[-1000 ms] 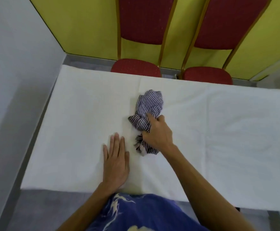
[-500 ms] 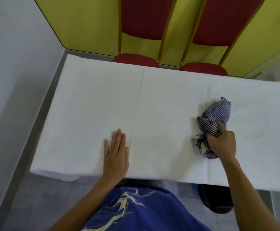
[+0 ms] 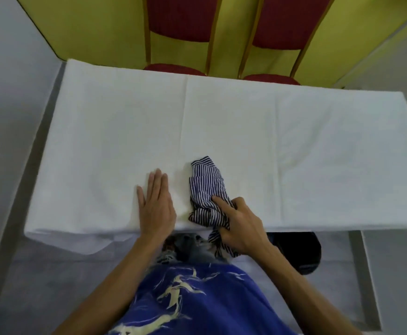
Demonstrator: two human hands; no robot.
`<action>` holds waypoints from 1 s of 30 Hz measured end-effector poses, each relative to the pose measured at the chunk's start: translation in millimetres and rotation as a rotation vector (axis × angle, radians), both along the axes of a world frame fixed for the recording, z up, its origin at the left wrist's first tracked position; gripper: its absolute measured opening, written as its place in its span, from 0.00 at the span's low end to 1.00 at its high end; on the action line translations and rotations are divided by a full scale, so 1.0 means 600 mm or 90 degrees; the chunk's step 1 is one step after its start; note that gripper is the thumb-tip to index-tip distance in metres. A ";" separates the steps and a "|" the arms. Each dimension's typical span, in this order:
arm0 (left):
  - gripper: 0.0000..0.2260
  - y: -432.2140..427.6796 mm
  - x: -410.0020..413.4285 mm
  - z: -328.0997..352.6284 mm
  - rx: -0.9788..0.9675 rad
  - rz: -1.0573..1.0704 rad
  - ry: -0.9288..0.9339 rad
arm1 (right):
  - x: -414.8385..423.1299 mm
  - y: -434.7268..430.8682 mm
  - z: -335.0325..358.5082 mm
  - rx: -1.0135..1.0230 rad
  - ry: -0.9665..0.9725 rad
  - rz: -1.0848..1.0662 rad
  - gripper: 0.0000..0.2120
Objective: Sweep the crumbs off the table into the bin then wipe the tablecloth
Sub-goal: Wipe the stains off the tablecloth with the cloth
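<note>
Crumpled striped rag (image 3: 206,189) in right hand (image 3: 240,226)

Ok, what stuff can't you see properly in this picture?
Head view:
Crumbs: too small or blurred to tell on the white tablecloth.
Dark object below the tablecloth's near edge: mostly hidden by it; bin or not, unclear.
Striped cloth: lower part covered by the right hand gripping it.
Two red chairs: tops cut off by the upper edge.

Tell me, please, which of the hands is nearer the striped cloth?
Right. The right hand grips the striped cloth at its near end; the left hand lies flat to its left, apart.
</note>
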State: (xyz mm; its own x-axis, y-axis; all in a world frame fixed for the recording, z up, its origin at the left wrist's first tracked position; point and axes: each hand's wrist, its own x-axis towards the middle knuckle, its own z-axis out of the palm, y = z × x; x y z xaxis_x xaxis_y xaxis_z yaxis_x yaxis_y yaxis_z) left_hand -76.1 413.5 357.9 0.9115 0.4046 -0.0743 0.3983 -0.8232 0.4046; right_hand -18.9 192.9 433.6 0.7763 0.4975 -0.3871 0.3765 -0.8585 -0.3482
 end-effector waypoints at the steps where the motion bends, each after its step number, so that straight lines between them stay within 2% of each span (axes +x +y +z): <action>1: 0.25 0.003 -0.002 -0.001 0.002 -0.006 -0.001 | 0.012 -0.034 0.000 -0.010 -0.010 -0.035 0.36; 6: 0.26 -0.006 -0.005 -0.006 -0.008 0.017 -0.011 | 0.068 -0.205 0.002 -0.037 -0.045 -0.322 0.33; 9: 0.26 -0.037 0.011 0.005 -0.051 0.073 -0.015 | 0.086 -0.228 0.001 -0.019 -0.050 -0.429 0.33; 12: 0.27 -0.079 0.037 0.016 -0.094 0.057 -0.033 | 0.073 -0.151 -0.002 0.036 -0.065 -0.383 0.34; 16: 0.28 -0.145 0.074 0.023 -0.088 -0.051 -0.058 | 0.030 -0.048 -0.004 0.068 -0.046 -0.128 0.36; 18: 0.28 -0.163 0.102 0.024 -0.085 -0.060 -0.072 | 0.041 -0.048 -0.003 0.056 -0.059 -0.068 0.36; 21: 0.29 -0.209 0.145 0.023 -0.090 -0.010 -0.074 | 0.097 -0.124 -0.004 0.036 -0.080 -0.092 0.35; 24: 0.30 -0.287 0.167 0.018 -0.113 0.008 -0.043 | 0.160 -0.254 -0.008 0.013 -0.083 -0.175 0.34; 30: 0.29 -0.351 0.196 -0.011 0.021 0.038 -0.023 | 0.305 -0.533 0.001 -0.023 -0.103 -0.425 0.33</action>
State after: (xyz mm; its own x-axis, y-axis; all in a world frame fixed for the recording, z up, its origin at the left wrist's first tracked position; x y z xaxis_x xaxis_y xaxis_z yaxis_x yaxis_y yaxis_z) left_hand 41.7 203.0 351.5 0.8876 0.4598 -0.0271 0.4324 -0.8115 0.3930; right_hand 164.3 -127.1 434.2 0.9615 -0.1180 -0.2481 -0.1918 -0.9350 -0.2984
